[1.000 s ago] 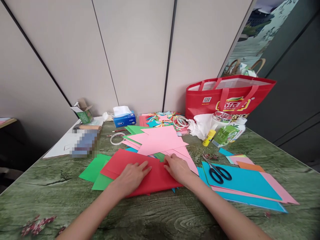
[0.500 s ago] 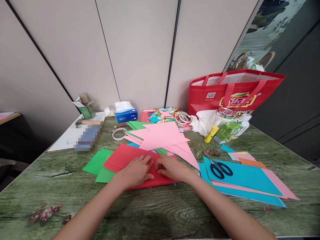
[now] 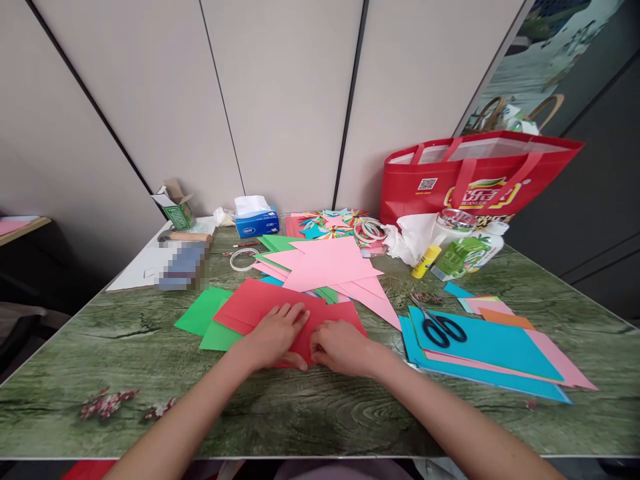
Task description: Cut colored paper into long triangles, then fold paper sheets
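Red paper (image 3: pixel 273 298) lies in front of me, partly over green sheets (image 3: pixel 220 337) at its left. My left hand (image 3: pixel 280 333) rests on it, fingers stretched out and flat, thumb apart near the front edge. Close beside it, my right hand (image 3: pixel 340 347) has its fingers curled, thumb and index pinched at the near edge of the red paper. Both palms hide part of that edge, so any fold there is hard to make out. Beyond the red paper lie pink paper pieces (image 3: pixel 333 261) with pointed edges, stacked over more green and blue paper.
Black-handled scissors (image 3: pixel 443 328) lie on blue sheets (image 3: pixel 510 343) at the right. Behind them are a yellow glue stick (image 3: pixel 427 262), a green carton (image 3: pixel 457 257) and a red bag (image 3: pixel 450 190). A tape roll (image 3: pixel 245 259), tissue pack (image 3: pixel 257 222) and hammer (image 3: pixel 187 237) sit at the left.
My right hand has drawn down toward the near edge of the red paper, and my left thumb has come lower too. The view has shifted slightly, showing the table's front edge.
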A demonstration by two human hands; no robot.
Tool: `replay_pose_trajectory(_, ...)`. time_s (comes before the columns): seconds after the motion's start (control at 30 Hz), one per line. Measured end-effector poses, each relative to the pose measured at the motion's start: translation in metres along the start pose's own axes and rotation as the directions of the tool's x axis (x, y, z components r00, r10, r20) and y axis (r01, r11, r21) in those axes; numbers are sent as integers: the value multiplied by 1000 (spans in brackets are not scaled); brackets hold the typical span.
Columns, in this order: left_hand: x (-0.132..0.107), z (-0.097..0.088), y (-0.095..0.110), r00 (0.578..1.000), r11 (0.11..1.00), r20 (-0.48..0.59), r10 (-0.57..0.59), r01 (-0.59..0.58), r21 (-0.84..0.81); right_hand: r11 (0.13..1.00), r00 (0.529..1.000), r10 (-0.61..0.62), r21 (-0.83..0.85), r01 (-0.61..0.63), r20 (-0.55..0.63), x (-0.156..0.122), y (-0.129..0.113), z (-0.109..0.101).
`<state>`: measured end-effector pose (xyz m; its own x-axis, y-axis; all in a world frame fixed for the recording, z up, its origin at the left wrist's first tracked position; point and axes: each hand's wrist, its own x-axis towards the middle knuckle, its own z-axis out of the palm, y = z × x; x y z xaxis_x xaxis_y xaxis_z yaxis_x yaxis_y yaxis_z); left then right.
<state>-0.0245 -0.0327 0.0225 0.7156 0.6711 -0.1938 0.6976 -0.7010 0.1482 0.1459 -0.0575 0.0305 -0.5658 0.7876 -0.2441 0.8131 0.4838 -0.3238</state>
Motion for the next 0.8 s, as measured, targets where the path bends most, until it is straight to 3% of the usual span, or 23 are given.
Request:
replay_pose_trajectory(0.17, -1, 1, -5, 1000, 1000, 27, 10, -9, -30, 998, 1000, 1, -70, 0, 13, -14, 7, -3)
replay_pose_trajectory(0.43, 0, -4, -4, 999, 1000, 52, 10, -9, -21, 989, 995, 98, -114, -97, 6, -39, 46, -3)
replay_pose_trajectory(0.57, 6, -7, 11, 999, 997, 21, -48, 47, 53, 988, 994, 108, -115, -107, -3, -47, 56, -1)
replay_pose_trajectory(0.7, 16, 4, 36, 984, 978, -30, -178, 180, 109, 987, 994, 112, -115, -112, -5, -48, 56, -1)
replay_pose_trajectory(0.8, 15, 10, 40, 981, 974, -32, -190, 193, 117, 987, 993, 119, -111, -119, -3, -47, 55, -2)
